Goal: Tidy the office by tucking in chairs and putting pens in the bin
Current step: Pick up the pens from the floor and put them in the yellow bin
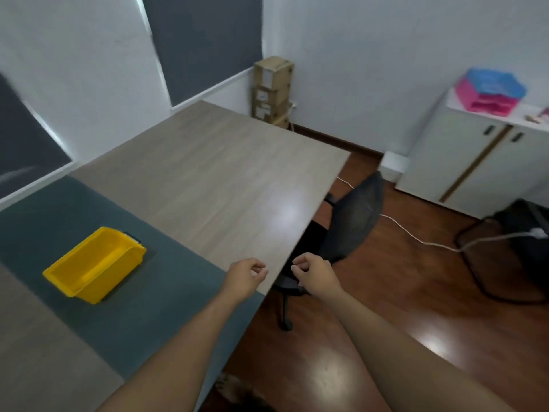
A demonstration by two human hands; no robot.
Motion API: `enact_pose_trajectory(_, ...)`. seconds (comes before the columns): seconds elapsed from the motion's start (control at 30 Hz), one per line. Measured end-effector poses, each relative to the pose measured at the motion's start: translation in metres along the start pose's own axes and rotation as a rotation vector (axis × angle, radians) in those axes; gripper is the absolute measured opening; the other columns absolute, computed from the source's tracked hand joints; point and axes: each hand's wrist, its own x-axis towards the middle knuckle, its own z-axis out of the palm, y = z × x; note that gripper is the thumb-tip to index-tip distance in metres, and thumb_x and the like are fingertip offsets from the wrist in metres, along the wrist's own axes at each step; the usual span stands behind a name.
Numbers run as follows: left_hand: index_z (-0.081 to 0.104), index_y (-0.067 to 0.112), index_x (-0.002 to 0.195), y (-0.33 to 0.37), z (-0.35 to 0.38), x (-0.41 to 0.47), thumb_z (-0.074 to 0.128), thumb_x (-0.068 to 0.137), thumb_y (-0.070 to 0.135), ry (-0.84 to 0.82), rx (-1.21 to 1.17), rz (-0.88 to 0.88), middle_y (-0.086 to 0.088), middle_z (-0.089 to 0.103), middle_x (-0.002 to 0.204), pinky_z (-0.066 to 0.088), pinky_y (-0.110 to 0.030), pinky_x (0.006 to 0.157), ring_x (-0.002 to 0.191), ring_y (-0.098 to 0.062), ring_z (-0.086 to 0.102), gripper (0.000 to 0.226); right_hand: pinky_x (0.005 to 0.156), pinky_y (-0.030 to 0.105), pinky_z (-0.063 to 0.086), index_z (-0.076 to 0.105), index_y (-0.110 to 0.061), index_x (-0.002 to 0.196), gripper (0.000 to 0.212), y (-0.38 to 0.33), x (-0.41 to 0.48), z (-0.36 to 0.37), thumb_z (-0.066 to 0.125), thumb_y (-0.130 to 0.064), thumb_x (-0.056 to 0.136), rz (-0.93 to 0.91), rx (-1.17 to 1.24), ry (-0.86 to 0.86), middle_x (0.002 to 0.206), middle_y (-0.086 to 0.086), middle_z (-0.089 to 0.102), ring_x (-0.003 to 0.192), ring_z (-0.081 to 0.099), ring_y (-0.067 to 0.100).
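Both hands, left (245, 276) and right (313, 275), loosely curled and empty, hover near the already tucked chair (353, 221) just ahead; pens for the bin (95, 264) seem next.

a: what sits on the white cabinet (463, 171) at the right?
b: a pink tray (487, 99) with a blue tray (494, 81) stacked on it.
a: and in the far corner?
b: cardboard boxes (271, 90) piled against the wall, beside a dark window blind (205, 43).
a: the floor?
b: a white cable (416, 237) trails over the reddish wood floor (386, 292) toward a black bag (523, 251).
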Motion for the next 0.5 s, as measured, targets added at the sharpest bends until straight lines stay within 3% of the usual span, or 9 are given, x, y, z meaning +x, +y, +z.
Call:
enact_pose_trajectory(0.1, 0.08, 0.02, 0.116, 0.038, 0.048, -0.014, 0.076, 0.096, 0.037, -0.09, 0.034, 0.05, 0.003, 0.081, 0.104, 0.063, -0.036, 0.087, 0.093, -0.017, 0.077, 0.026, 0.063, 0.024, 0.055, 0.072, -0.026, 0.113, 0.015, 0.054, -0.046, -0.031, 0.068, -0.036, 0.101, 0.054, 0.029, 0.065, 0.101, -0.01, 0.078, 0.079, 0.075, 0.011)
enact_pose_trajectory(0.3, 0.079, 0.03, 0.116, 0.118, 0.139, -0.047, 0.073, 0.098, 0.044, -0.282, 0.125, 0.184, 0.008, 0.079, 0.104, 0.064, -0.037, 0.084, 0.088, -0.013, 0.077, 0.023, 0.067, 0.027, 0.056, 0.075, -0.027, 0.102, 0.011, 0.176, -0.131, -0.092, 0.074, -0.037, 0.096, 0.251, 0.122, 0.244, 0.09, -0.009, 0.075, 0.077, 0.072, 0.012)
enact_pose_trajectory(0.4, 0.078, 0.03, 0.116, 0.163, 0.18, -0.062, 0.071, 0.101, 0.041, -0.376, 0.191, 0.282, 0.008, 0.076, 0.104, 0.06, -0.034, 0.077, 0.092, -0.016, 0.074, 0.02, 0.078, 0.035, 0.063, 0.075, -0.029, 0.099, 0.008, 0.238, -0.17, -0.118, 0.075, -0.035, 0.094, 0.353, 0.19, 0.342, 0.094, -0.007, 0.077, 0.077, 0.076, 0.018)
enact_pose_trajectory(0.5, 0.078, 0.029, 0.119, 0.207, 0.222, -0.073, 0.068, 0.103, 0.038, -0.459, 0.26, 0.394, 0.013, 0.072, 0.104, 0.057, -0.027, 0.075, 0.09, -0.009, 0.069, 0.02, 0.071, 0.041, 0.067, 0.071, -0.033, 0.089, 0.005, 0.302, -0.209, -0.137, 0.075, -0.036, 0.091, 0.449, 0.276, 0.441, 0.091, -0.007, 0.076, 0.066, 0.076, 0.018)
